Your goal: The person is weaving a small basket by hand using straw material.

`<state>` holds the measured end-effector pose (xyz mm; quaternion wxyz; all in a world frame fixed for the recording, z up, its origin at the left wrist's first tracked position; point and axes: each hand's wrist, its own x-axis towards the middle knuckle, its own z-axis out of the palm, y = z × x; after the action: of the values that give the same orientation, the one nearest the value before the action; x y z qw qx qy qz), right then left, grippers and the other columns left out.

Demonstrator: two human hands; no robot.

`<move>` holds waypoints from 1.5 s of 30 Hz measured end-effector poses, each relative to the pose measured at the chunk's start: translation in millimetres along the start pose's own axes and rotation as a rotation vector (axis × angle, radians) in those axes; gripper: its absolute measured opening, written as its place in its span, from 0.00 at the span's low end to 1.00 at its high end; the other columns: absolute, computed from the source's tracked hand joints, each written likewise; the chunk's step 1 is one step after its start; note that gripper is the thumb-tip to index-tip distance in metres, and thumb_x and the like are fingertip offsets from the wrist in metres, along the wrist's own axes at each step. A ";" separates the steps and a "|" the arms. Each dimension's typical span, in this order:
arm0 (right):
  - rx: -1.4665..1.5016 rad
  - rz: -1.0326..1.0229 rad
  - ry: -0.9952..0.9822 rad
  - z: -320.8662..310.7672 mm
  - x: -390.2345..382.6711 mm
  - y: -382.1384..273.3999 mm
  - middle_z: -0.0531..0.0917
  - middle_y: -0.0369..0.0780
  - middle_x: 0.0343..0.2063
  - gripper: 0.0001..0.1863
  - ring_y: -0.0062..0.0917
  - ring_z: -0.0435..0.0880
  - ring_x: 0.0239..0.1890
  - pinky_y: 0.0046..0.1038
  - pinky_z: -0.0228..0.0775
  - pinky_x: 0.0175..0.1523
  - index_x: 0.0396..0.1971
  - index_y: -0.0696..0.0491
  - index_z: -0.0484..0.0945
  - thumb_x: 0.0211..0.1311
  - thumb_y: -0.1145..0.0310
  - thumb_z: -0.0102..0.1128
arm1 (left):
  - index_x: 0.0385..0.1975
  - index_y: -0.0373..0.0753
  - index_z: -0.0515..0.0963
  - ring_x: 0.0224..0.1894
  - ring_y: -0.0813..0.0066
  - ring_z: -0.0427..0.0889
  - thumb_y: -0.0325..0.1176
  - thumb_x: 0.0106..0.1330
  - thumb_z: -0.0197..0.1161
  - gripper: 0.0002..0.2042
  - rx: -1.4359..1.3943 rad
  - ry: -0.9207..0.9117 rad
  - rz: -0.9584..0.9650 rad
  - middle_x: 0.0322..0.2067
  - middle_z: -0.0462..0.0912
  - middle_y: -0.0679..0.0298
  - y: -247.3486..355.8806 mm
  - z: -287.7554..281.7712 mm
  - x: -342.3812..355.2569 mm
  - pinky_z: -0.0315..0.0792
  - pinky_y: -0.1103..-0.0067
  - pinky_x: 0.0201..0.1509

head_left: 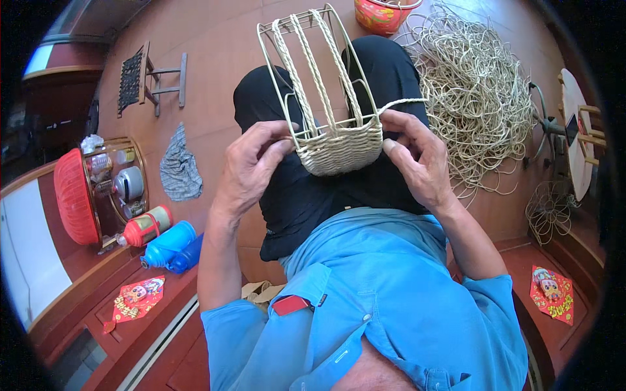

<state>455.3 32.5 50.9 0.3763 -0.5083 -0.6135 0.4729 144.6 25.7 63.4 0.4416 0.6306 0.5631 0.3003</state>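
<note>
Head view — left fingers [279,150] pinch the basket [339,153]; right fingers [403,122], I cannot tell.
Strand [405,101] may loosen — if tension drops.

tiled flr [215,39], red-brown, w/ paler sheen at upper r.; wooden stool [130,81], w/ dark woven seat, upper l.; white panel [29,254], far l.; round pale tabletop [575,153], far r.; l. red panel [171,300] & r. red panel [521,268], each bearing red-&-gold paper decor [139,298]; bright blue-white strip [39,58], upper l. edge.

The head-worn fisheye looks down over the lap [287,205].
</note>
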 end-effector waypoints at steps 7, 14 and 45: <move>0.192 0.145 -0.042 8.2 -0.4 11.2 0.91 0.37 0.43 0.21 0.09 0.77 0.30 0.18 0.75 0.39 0.62 0.60 0.81 0.73 0.69 0.70 | 0.46 0.33 0.86 0.39 0.80 0.83 0.27 0.78 0.64 0.06 0.094 0.165 -0.069 0.40 0.87 0.66 -29.2 -21.7 -9.5 0.78 0.79 0.46; 0.404 0.192 -0.162 11.4 9.4 8.8 0.87 0.32 0.38 0.25 0.07 0.73 0.29 0.16 0.72 0.36 0.65 0.59 0.79 0.72 0.68 0.71 | 0.55 0.28 0.85 0.56 0.66 0.86 0.42 0.75 0.67 0.21 0.967 0.775 -0.904 0.54 0.90 0.55 -241.5 -326.2 -156.7 0.76 0.68 0.65; 0.353 0.222 -0.069 17.1 4.8 23.3 0.83 0.30 0.34 0.31 0.06 0.72 0.28 0.14 0.69 0.35 0.68 0.59 0.77 0.68 0.68 0.75 | 0.58 0.35 0.84 0.50 0.76 0.85 0.26 0.75 0.65 0.14 0.158 0.113 -0.078 0.50 0.89 0.61 -10.9 -49.1 1.4 0.77 0.78 0.58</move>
<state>444.5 34.6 23.8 0.3838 -0.4826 -0.4737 0.6288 97.0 37.5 74.6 0.3694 0.6233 0.6330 0.2727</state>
